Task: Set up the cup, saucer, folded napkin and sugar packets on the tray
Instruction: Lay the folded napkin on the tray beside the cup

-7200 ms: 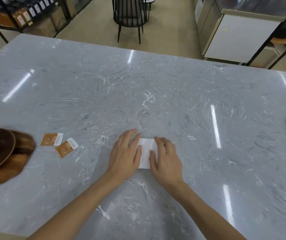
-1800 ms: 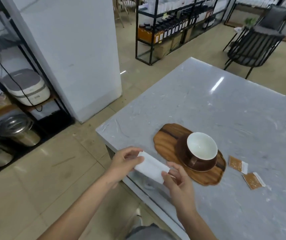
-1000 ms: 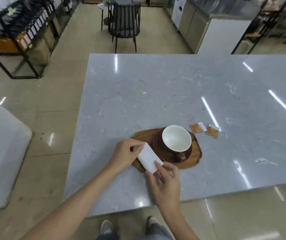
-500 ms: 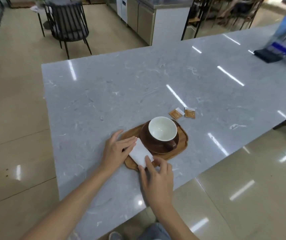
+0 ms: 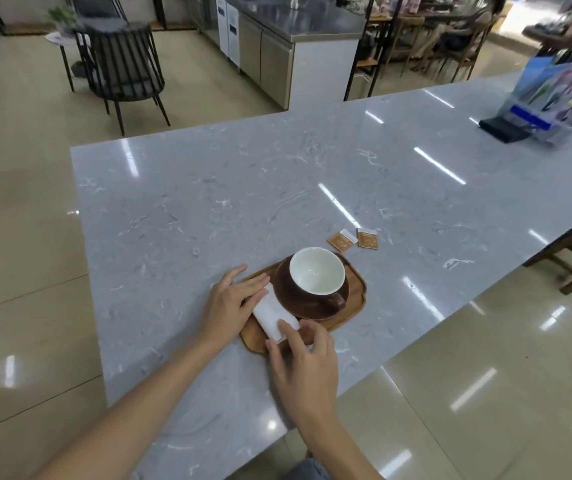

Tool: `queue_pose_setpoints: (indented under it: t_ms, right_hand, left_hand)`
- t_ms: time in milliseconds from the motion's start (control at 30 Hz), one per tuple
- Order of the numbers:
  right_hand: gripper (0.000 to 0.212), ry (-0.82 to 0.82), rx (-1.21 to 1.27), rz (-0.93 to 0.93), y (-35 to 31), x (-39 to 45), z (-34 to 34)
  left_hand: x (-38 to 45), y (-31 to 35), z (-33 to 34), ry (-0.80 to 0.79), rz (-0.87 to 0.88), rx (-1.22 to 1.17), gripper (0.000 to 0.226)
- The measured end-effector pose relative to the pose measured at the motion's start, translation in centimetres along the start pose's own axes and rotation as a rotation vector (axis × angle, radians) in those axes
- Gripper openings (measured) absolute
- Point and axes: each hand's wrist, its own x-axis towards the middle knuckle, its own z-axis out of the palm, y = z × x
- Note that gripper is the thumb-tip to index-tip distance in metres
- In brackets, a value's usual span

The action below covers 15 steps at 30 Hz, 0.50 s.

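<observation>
Glossy beige floor (image 5: 28,209), black chair (image 5: 121,60)

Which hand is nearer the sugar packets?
Right. The right hand sits at the tray's near end; the left hand lies on its far-left side, farther from the packets.

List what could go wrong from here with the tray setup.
1. The tray sits near the counter edge; pressing the napkin with both hands, left hand and right hand, might shift it.
2. The napkin touches the saucer; a nudge could jostle the cup.
3. The sugar packets lie off the tray and could be forgotten.
</observation>
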Motion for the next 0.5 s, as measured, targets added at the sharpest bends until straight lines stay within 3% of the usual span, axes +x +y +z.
queue_pose_setpoints:
  t_ms: [300,500]
  right_hand:
    - [0.016,0.039,0.34,-0.035,3.1,6.3,-8.3]
    - [0.014,-0.066,0.261,0.024,8.7,16.8,-8.7]
  left_hand:
    - [1.0,1.2,-1.3,0.106,0.007,0.011,0.031]
    - [5.8,2.2,-1.0,-0.011,-0.037,0.122,0.038]
